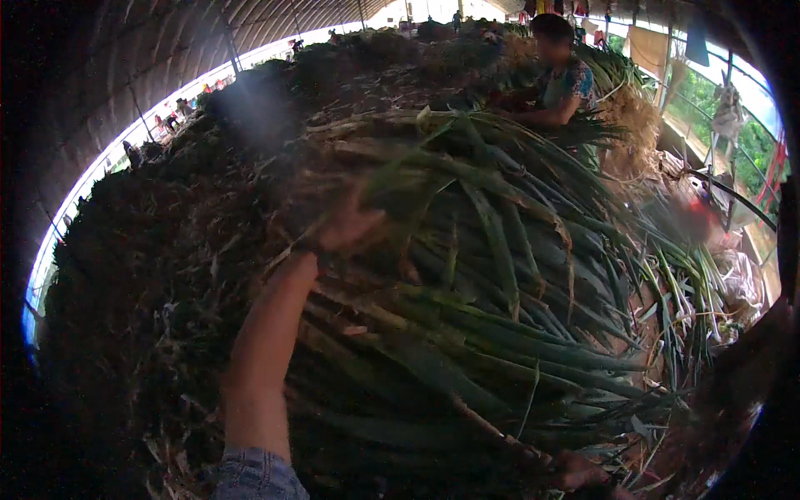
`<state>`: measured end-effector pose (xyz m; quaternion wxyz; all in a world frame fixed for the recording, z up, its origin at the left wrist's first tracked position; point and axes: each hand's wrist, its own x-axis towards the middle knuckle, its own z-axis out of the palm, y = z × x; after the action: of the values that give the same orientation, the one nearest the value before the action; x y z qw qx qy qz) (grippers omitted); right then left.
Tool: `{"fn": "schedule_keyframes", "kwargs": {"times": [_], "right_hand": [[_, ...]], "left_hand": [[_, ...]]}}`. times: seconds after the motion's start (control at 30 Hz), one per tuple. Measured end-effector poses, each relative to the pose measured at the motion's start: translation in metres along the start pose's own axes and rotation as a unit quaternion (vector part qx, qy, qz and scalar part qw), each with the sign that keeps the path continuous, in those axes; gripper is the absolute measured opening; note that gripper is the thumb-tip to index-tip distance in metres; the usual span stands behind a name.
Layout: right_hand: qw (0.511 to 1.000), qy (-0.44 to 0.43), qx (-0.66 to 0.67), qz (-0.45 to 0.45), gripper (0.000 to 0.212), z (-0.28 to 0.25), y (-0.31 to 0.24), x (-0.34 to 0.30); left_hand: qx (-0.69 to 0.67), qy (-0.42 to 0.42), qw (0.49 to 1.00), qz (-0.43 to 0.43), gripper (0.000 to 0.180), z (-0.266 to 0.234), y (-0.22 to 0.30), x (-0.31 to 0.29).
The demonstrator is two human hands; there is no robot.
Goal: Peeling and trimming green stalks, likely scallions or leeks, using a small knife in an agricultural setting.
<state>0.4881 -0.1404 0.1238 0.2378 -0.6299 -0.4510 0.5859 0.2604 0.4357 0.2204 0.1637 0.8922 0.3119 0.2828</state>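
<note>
Checked sleeve point(260, 477) nearest, your left hand point(350, 227) blurs beside long green stalks point(497, 242) heaped before you; whether it clasps any, or your shadowed right hand point(579, 471) is closed, I cannot tell. Hard pulling could tear them, because they look tangled.

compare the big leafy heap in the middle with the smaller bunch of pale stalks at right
The big heap spreads across the middle; the smaller bunch covers a patch at right. The big heap shows mostly dark leaves, some browned; the smaller bunch shows pale, whitish stalks. The big heap's leaves fan mostly sideways, while the smaller bunch's stalks run more down the picture. Both have long, green parts.
</note>
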Motion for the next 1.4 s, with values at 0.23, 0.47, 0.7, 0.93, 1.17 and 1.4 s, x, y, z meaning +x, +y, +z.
{"fn": "schedule_keyframes", "kwargs": {"times": [0.23, 0.47, 0.7, 0.93, 1.17, 1.4], "right_hand": [[1.0, 0.001, 0.008, 0.003, 0.054, -0.002, 0.004, 0.002], [1.0, 0.012, 0.016, 0.009, 0.056, 0.003, -0.001, 0.0], [0.999, 0.022, 0.025, 0.012, 0.058, 0.011, 0.0, -0.002], [0.999, 0.032, 0.039, -0.001, 0.061, 0.018, -0.001, 0.005], [0.995, 0.065, 0.074, 0.003, 0.063, 0.024, 0.035, -0.02], [0.977, 0.089, 0.189, -0.049, 0.046, 0.095, 0.013, -0.06]], "left_hand": [[0.116, -0.038, 0.984, -0.13, 0.093, 0.042, -0.05, -0.034], [0.182, -0.228, 0.954, 0.063, 0.078, 0.027, 0.03, -0.147], [0.168, -0.281, 0.928, 0.177, 0.102, 0.037, 0.102, -0.112], [0.085, -0.27, 0.953, 0.105, 0.096, 0.091, 0.113, -0.139], [0.18, -0.385, 0.897, 0.126, 0.085, 0.08, 0.162, -0.203], [0.171, -0.31, 0.915, 0.194, 0.075, 0.083, 0.177, -0.327]]}}
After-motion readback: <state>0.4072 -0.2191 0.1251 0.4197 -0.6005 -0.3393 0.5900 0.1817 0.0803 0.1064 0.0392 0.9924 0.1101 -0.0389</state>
